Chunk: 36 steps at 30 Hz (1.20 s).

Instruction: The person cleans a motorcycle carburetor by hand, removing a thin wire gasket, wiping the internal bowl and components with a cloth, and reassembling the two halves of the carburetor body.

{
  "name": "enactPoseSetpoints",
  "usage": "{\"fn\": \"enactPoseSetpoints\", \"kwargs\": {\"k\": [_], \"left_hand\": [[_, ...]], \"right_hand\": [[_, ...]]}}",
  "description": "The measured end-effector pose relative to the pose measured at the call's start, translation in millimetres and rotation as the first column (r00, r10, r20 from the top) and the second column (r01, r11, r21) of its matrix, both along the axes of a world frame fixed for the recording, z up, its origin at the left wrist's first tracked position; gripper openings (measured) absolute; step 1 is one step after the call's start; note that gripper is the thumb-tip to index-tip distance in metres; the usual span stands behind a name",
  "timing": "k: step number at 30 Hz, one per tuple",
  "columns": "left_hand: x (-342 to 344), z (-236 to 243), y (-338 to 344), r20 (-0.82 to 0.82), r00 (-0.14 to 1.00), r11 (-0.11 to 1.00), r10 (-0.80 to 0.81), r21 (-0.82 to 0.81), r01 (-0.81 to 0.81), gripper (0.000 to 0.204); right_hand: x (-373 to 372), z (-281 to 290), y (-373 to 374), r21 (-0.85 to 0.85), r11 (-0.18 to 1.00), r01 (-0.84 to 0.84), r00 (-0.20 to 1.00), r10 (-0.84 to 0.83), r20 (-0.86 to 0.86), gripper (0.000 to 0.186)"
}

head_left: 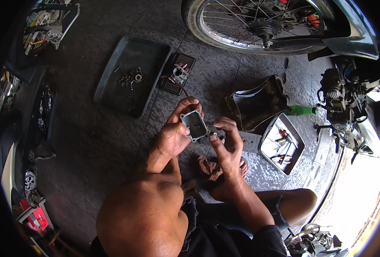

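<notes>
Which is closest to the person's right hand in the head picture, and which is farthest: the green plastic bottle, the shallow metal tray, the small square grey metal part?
From the right hand:
1. Small square grey metal part: just left, in the left hand.
2. Shallow metal tray: right.
3. Green plastic bottle: right, past the tray's top.
</notes>
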<state>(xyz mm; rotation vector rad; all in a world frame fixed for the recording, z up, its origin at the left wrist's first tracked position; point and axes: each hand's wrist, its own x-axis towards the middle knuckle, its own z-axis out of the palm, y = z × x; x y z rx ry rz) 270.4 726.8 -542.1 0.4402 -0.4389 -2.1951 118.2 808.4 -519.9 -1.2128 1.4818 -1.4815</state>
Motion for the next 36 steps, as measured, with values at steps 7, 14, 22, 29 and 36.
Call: {"fn": "enactPoseSetpoints", "kwargs": {"k": [7, 14, 22, 29, 36], "left_hand": [[-3, 6, 1, -0.001, 1.000, 0.996, 0.001, -0.089, -0.001, 0.076], [-1, 7, 0, -0.005, 1.000, 0.994, -0.013, -0.110, 0.012, 0.076], [-2, 9, 2, 0.027, 1.000, 0.997, 0.003, -0.083, -0.001, 0.073], [-4, 14, 2, 0.177, 0.984, 0.994, 0.017, -0.114, 0.003, 0.045], [-7, 18, 1, 0.246, 0.969, 0.995, 0.023, -0.099, 0.002, 0.030]], "right_hand": [[5, -4, 2, 0.062, 0.998, -0.023, 0.993, 0.015, 0.121, 0.030], [5, 5, 0, 0.021, 0.999, -0.035, 0.999, 0.035, -0.013, 0.032], [3, 8, 2, -0.001, 0.999, -0.038, 0.984, 0.037, -0.175, 0.028], [3, 5, 1, -0.010, 0.998, -0.068, 0.985, 0.065, -0.162, 0.028], [5, 3, 2, -0.042, 0.998, -0.046, 0.985, 0.039, -0.165, 0.031]]}}
